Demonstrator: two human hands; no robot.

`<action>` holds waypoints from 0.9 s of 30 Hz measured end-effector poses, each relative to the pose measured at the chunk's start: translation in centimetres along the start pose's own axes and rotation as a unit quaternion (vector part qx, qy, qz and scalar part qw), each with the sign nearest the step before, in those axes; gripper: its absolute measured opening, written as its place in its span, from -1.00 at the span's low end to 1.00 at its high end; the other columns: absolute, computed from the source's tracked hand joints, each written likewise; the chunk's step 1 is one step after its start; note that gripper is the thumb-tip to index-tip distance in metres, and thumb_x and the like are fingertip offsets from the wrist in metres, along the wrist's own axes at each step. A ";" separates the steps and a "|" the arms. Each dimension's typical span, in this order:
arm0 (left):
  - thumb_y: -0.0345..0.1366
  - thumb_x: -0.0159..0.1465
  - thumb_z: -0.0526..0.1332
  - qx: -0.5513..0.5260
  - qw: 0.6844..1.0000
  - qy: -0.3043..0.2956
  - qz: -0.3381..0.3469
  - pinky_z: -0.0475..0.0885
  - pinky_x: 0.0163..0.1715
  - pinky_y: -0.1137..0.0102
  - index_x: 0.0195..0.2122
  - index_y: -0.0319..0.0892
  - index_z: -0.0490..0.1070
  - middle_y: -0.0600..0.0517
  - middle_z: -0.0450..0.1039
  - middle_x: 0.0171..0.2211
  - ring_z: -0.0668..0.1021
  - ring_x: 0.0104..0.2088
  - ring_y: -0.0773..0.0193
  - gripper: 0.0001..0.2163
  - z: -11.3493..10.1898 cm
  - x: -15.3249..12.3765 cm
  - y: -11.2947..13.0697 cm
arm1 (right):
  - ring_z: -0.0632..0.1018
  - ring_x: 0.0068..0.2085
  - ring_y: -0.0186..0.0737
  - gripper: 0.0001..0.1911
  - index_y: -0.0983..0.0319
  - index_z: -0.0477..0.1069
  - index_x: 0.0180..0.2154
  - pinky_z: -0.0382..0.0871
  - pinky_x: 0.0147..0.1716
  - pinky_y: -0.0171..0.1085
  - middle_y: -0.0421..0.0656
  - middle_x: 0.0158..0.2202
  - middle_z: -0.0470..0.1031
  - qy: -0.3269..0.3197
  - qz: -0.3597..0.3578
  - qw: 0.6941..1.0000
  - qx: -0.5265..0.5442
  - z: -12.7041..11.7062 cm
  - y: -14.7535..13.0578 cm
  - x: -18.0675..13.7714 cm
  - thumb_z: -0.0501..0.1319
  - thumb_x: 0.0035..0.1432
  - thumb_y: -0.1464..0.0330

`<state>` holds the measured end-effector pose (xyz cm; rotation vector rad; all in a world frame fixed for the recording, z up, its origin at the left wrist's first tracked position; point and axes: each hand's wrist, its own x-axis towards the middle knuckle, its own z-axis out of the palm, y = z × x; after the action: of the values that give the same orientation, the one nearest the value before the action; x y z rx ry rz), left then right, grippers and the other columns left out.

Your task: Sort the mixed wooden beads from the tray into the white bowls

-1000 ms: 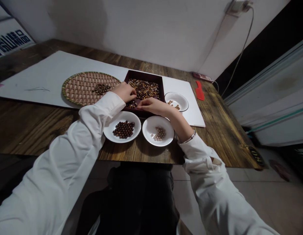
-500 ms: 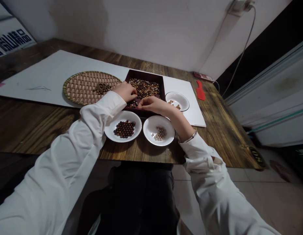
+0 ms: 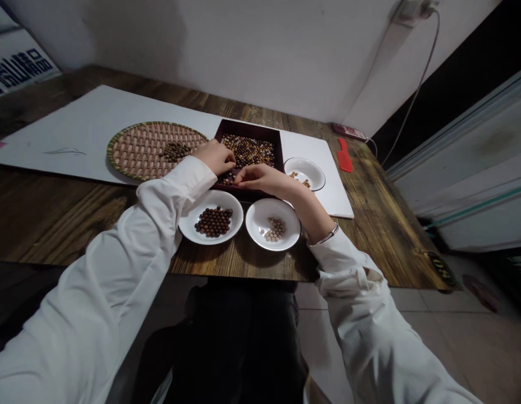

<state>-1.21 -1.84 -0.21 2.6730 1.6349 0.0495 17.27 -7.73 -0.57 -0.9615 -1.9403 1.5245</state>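
Observation:
A dark red box (image 3: 281, 143) holds a heap of mixed brown, yellow and pale beads (image 3: 254, 148). Over its left wall reaches my left hand (image 3: 216, 156), fingers curled down and closed; whatever they hold is hidden. My right hand (image 3: 262, 178) comes across the front right of the box. Its thumb and fingers draw together low at some loose beads (image 3: 227, 178) by the front wall, and I cannot make out what is between them. Dark brown beads (image 3: 213, 221) lie in one white dish (image 3: 188, 230), pale beads (image 3: 273, 229) in another white dish (image 3: 256, 210).
Behind my left hand lies a round woven tray (image 3: 134, 143) bearing greenish-brown beads (image 3: 176, 151). A third white dish (image 3: 313, 168) with a few yellowish beads stands right of the box. Farther right are a red comb-like piece (image 3: 344, 155) and a red phone-like object (image 3: 348, 132) with a cable.
My right hand has shifted very slightly left along the front of the box, among the loose beads. My left hand stays nearly still.

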 end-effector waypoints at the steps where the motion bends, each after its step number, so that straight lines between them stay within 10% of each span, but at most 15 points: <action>1: -0.09 0.33 0.06 -0.002 1.000 0.000 -0.001 0.24 0.15 0.27 0.04 -0.05 0.56 -0.01 0.55 -0.02 0.44 0.10 0.07 -0.61 0.0 0.0 0.0 | 0.51 -0.22 -0.32 -0.93 0.26 0.48 -0.34 0.40 -0.06 -0.26 -0.21 -0.30 0.56 -0.002 -0.001 1.000 0.020 0.0 0.1 0.0 0.33 0.08 0.49; 27: -0.07 0.31 0.06 -0.010 1.000 -0.005 -0.006 0.28 0.09 0.26 0.06 -0.08 0.56 -0.07 0.55 0.00 0.46 0.11 0.01 -0.58 0.0 -0.1 -0.1 | 0.58 -0.21 -0.34 -0.87 0.26 0.49 -0.30 0.44 -0.11 -0.30 -0.26 -0.36 0.59 0.075 0.057 0.981 0.168 0.7 -1.3 -0.6 0.32 0.06 0.54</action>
<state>-1.32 -1.92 -0.18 2.6454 1.6381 0.0507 16.84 -8.81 0.55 -1.0176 -1.4846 1.7202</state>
